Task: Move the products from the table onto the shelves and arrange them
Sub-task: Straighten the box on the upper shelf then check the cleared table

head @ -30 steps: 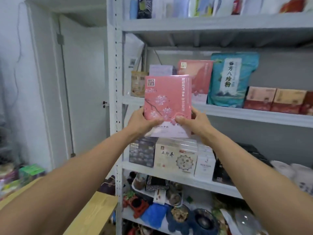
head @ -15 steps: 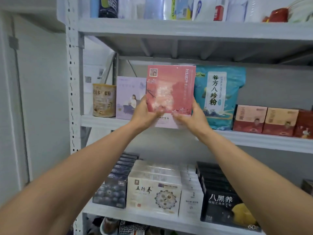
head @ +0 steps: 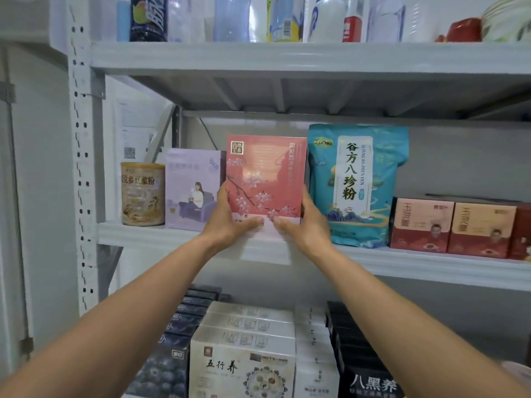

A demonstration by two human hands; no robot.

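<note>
Grey shelf point(head: 172, 237) ahead: your left hand point(head: 230, 225) and right hand point(head: 307, 228) both grip the pink box point(head: 264, 179), upright at the front edge between purple box point(head: 192, 188) and teal bag point(head: 356, 185). Push it straight back.

Small lettering on the pink box point(head: 265, 173) is too blurred to read.

- The left hand point(head: 227, 222) grips the lower left corner of the pink box point(head: 265, 173), with the thumb lying across the front of the box.
- The right hand point(head: 306, 228) grips the lower right corner of the box in the same way.
- Both bare forearms reach up from below the box and converge on it.
</note>
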